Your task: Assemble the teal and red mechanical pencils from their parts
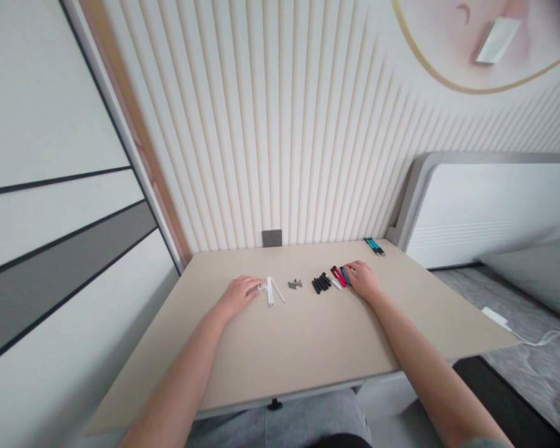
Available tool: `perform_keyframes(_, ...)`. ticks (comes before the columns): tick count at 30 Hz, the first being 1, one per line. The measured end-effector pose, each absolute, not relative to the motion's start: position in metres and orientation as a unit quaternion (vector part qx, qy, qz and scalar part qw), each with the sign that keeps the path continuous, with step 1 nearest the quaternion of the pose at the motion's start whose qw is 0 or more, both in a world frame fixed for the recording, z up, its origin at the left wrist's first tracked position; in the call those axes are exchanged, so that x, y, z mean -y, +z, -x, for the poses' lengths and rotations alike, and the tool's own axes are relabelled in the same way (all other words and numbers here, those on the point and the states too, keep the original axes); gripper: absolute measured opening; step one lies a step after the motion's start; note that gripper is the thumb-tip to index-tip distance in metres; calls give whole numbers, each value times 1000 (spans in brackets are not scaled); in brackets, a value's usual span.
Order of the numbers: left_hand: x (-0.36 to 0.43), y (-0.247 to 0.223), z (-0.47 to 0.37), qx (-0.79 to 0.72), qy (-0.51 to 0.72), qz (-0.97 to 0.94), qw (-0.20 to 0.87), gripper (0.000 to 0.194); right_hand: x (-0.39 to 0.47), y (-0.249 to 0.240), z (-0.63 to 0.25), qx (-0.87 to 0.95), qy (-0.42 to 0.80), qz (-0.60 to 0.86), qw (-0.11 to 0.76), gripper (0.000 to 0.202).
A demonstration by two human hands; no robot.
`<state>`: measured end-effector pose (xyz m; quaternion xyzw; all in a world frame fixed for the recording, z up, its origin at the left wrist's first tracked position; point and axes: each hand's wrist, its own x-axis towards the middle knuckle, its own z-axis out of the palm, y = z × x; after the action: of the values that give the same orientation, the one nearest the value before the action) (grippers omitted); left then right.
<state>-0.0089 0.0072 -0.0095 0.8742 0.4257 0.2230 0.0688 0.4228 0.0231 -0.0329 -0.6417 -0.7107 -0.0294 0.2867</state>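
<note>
My left hand (pixel 241 294) rests on the beige table, its fingers bent around or beside some small whitish pieces (pixel 262 287). Just right of it lie several thin white sticks (pixel 269 292), one slanting away. A small pile of grey metal-looking parts (pixel 295 284) sits near the middle. Farther right is a row of black cylinders (pixel 322 284), then a white piece (pixel 336 284) and red barrels (pixel 339 276). My right hand (pixel 361 279) is at the row's right end, fingertips on a teal barrel (pixel 345 275). Whether either hand grips its pieces is too small to tell.
Finished-looking teal and black pens (pixel 374 246) lie at the table's back right corner. A ribbed wall with a grey socket (pixel 272 238) stands behind the table (pixel 308 348). A bed with a grey headboard (pixel 485 211) is at the right, a white cabinet (pixel 42 124) at the left.
</note>
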Motion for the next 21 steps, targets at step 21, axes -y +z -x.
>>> perform_keyframes(21,-5,-14,10,-439,245,-858,103,23,-14,-25,-421,703,-40,682,199,28)
